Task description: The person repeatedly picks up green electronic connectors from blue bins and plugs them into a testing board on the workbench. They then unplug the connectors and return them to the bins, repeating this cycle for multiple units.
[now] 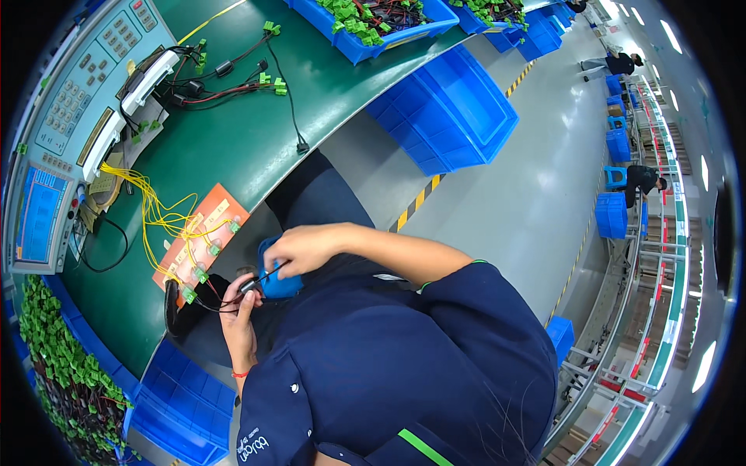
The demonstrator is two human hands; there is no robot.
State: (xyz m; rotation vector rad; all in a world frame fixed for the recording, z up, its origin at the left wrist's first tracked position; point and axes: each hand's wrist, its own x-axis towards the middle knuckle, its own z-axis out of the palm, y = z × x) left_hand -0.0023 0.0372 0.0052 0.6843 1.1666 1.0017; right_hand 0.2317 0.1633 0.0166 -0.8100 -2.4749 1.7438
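Observation:
My left hand [239, 311], with a red band at its wrist, closes its fingers around a thin black cable by a dark cylindrical piece [249, 286]. Just to the right, my right hand [301, 250] pinches the same cable, its fingers bent. Both hands are over my lap, at the near edge of the green table. Beside them lies an orange board [220, 200] with several green connectors [200, 275] along its near edge. Yellow wires [148, 182] run from the board to a tester. Dark leads pass from the connectors towards my left hand.
The tester [85, 85] with keypad and screen stands at the left. Black cables with green plugs [225, 68] lie on the table [326, 97]. Blue bins [447, 113] stand around, some filled with green-plugged cables [62, 365]. Other people [642, 180] are far right.

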